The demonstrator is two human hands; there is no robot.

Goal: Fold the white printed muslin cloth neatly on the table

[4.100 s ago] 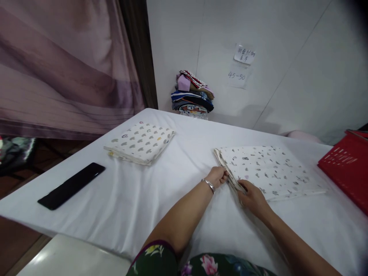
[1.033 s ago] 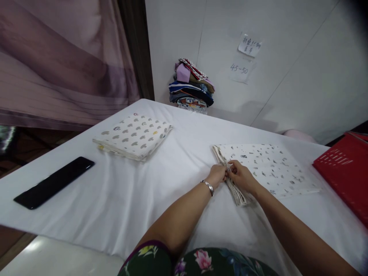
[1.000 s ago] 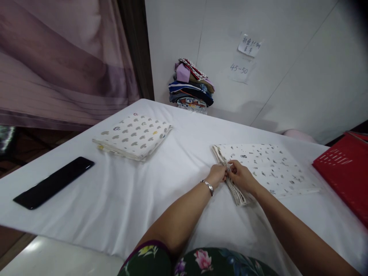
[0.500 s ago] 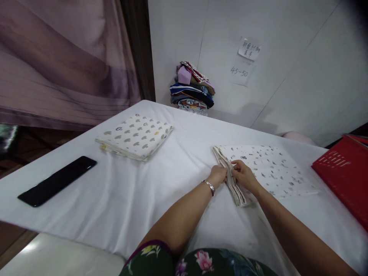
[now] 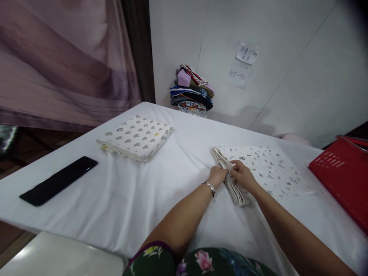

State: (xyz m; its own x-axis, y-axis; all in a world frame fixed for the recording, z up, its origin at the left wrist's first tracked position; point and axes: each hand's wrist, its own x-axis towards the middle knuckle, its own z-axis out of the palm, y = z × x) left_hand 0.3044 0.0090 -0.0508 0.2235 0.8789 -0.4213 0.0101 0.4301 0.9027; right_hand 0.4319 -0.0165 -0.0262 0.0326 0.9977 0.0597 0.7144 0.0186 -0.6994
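A folded white cloth with small grey marks point(image 5: 267, 168) lies flat on the white-covered table point(image 5: 161, 184), its layered left edge turned toward me. My left hand point(image 5: 217, 175), with a bracelet on the wrist, pinches that layered edge from the left. My right hand point(image 5: 243, 176) rests on top of the same edge with its fingers curled over the layers. The two hands touch each other at the cloth's near left corner.
A second folded cloth with grey spots point(image 5: 135, 137) lies at the table's far left. A black phone point(image 5: 59, 180) sits near the left edge. A red basket point(image 5: 343, 176) stands at the right. A pile of folded coloured fabrics point(image 5: 192, 91) leans against the white wall.
Four seconds ago my right hand was lower on the cloth's edge; it has slid up to meet my left hand. Over the last second both hands have stayed almost still.
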